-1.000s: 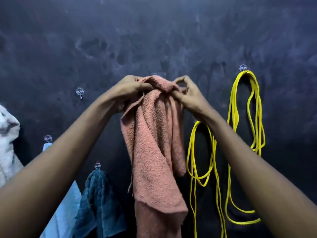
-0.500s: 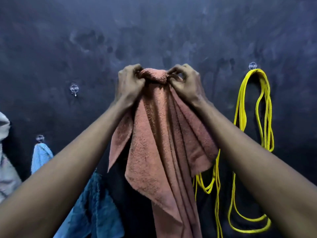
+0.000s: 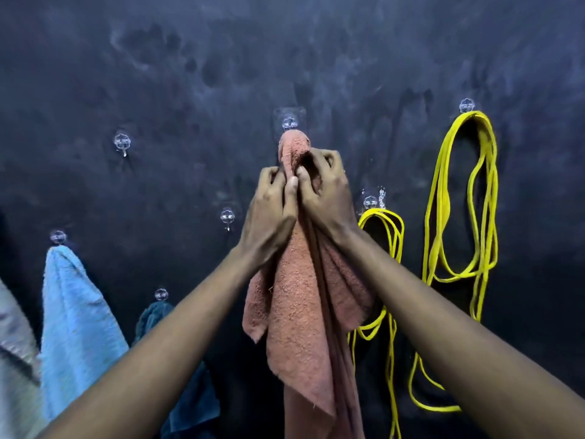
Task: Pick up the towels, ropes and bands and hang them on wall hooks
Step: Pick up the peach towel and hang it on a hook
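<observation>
Both hands, left hand (image 3: 269, 207) and right hand (image 3: 323, 191), clench the pink towel (image 3: 304, 312), its hook (image 3: 289, 122) half hidden.

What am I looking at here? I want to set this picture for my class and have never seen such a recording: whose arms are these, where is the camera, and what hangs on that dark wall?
There is no machine. A person wears one camera on the head, looking forward and down, so the two bare arms reaching in from the bottom are that person's own.

The left hand and right hand both grip the top of a pink towel, bunched just under a clear hook on the dark wall. Whether it already hangs on the hook cannot be told.

Already hanging: a light blue towel, a dark teal towel partly behind the left arm, and two bundles of yellow cord. Something pale grey shows at the left edge. Two hooks further left are free.
</observation>
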Demonstrator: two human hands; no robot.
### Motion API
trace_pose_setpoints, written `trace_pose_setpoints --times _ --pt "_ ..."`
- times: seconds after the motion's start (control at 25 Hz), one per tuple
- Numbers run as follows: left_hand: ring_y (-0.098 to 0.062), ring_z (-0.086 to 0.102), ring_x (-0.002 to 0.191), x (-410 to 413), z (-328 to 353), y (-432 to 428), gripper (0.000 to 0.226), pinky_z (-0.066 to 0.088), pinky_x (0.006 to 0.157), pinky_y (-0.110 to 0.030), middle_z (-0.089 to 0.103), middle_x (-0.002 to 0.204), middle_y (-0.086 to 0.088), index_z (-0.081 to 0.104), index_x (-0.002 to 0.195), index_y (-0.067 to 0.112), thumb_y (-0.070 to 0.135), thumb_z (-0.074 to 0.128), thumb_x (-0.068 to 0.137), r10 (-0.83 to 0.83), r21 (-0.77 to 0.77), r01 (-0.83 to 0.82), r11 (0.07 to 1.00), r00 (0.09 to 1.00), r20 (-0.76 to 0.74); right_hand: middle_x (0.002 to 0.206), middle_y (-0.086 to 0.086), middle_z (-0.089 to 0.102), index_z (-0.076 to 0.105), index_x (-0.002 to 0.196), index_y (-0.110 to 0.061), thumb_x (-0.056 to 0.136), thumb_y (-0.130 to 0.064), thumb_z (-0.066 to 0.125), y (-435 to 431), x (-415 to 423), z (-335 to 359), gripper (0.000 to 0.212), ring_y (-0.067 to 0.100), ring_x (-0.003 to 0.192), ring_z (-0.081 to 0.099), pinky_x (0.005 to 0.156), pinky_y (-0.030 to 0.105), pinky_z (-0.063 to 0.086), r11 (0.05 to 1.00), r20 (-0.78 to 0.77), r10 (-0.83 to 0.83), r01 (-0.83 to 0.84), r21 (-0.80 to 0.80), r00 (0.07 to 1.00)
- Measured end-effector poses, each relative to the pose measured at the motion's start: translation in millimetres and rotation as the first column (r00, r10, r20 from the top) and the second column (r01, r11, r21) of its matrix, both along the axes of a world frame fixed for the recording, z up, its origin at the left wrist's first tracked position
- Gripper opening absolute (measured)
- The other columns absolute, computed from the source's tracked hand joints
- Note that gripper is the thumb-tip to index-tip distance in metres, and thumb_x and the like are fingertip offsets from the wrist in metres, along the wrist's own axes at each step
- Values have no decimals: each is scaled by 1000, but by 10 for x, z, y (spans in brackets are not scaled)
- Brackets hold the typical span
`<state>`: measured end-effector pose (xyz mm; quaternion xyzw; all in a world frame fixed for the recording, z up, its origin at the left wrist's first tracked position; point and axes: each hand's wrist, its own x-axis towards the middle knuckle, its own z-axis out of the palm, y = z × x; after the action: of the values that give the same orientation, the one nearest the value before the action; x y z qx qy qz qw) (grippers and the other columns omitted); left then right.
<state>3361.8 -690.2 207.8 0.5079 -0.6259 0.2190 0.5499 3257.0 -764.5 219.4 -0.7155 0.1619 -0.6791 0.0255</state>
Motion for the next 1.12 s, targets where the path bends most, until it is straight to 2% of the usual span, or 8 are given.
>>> trace_pose_setpoints --times 0.12,0.2,0.32,0.4,0.6,0.76,0.96,1.12 --pt "-5 50 93 56 -220 -23 27 46 92 -27 51 108 -7 63 119 6 16 47 100 -1 -72 -2 997 999 -54 125 5 55 54 136 -12 92 -24 57 40 57 -179 45 18 113 54 100 26 39 998 -38 -59 61 34 998" --pt "-9 56 93 123 -238 -18 31 47 90 -26 61 103 -4 66 124 12 15 57 95 20 -96 -36 995 986 -165 130 3 57 53 140 -16 95 -28 56 15 23 -243 47 19 118 53 103 27 36 991 -47 -131 132 17 990" --pt "-6 65 94 107 -143 54 33 51 89 -27 70 103 5 68 123 19 23 66 90 -52 -32 44 999 941 -335 124 3 60 59 134 -14 98 -26 54 -9 -24 -222 39 17 117 56 107 33 40 999 -4 -37 38 38 999" --pt "-2 64 95 102 -141 87 34 51 90 -23 69 104 8 67 124 23 27 64 91 -35 -8 34 999 949 -314 119 0 60 63 128 -15 98 -26 54 10 -37 -177 33 12 114 58 103 41 45 998 25 3 -4 66 1000" --pt "1 56 109 178 -162 149 47 42 101 -18 62 120 4 53 140 28 37 58 94 -11 -8 9 1000 948 -317 121 -1 61 58 132 -19 94 -21 59 8 -137 -128 38 7 115 57 103 32 45 999 8 22 -22 33 1000" --pt "-2 50 105 168 17 204 63 35 95 -5 50 119 0 35 149 33 35 62 92 1 -121 -18 992 990 -139 123 1 58 53 138 -21 93 -21 57 4 -148 -38 46 9 110 59 98 26 47 1000 37 -14 13 21 999" --pt "-10 58 110 225 -17 24 35 47 100 -33 61 118 0 66 126 17 22 63 92 -42 -76 35 996 995 -90 119 7 61 65 126 -9 90 -7 57 -42 -55 -54 37 12 111 58 103 20 43 998 -5 -18 18 -52 1000" --pt "-8 55 107 244 19 15 30 46 99 -30 58 115 -2 70 119 14 21 64 90 -61 -61 56 997 995 -80 125 9 61 64 127 -6 87 -4 54 -35 -82 -34 42 15 118 57 106 18 39 1000 -52 -12 12 5 999"
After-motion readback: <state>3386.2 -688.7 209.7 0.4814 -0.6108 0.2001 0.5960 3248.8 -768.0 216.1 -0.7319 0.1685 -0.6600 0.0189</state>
